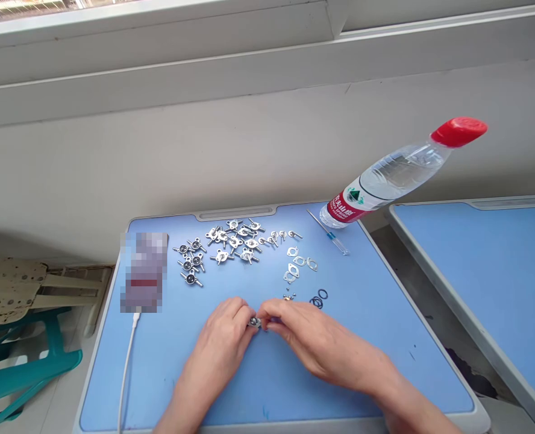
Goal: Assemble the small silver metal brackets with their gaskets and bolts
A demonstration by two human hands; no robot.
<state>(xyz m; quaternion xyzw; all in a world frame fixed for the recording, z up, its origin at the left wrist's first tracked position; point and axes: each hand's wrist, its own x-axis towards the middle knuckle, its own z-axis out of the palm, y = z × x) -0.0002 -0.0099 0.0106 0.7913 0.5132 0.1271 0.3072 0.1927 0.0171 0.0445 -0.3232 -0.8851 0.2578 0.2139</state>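
My left hand (pixel 220 343) and my right hand (pixel 308 340) meet over the middle of a blue desk (pixel 159 374). Both pinch one small metal part (pixel 254 322) between their fingertips. Beyond the hands lie several metal fittings (pixel 234 241) in a loose pile. A second group of round-centred fittings (pixel 190 262) sits further left. Flat metal gaskets (pixel 297 262) lie right of the pile. Small black O-rings (pixel 318 298) rest just past my right fingers, and tiny screws (pixel 288 296) lie beside them.
A water bottle with a red cap (pixel 398 175) stands at the desk's far right corner, a small screwdriver (pixel 328 234) beside it. A blurred phone (pixel 143 271) with a white cable (pixel 126 367) lies at left. Another blue desk (pixel 488 265) is on the right, a teal stool (pixel 28 361) on the left.
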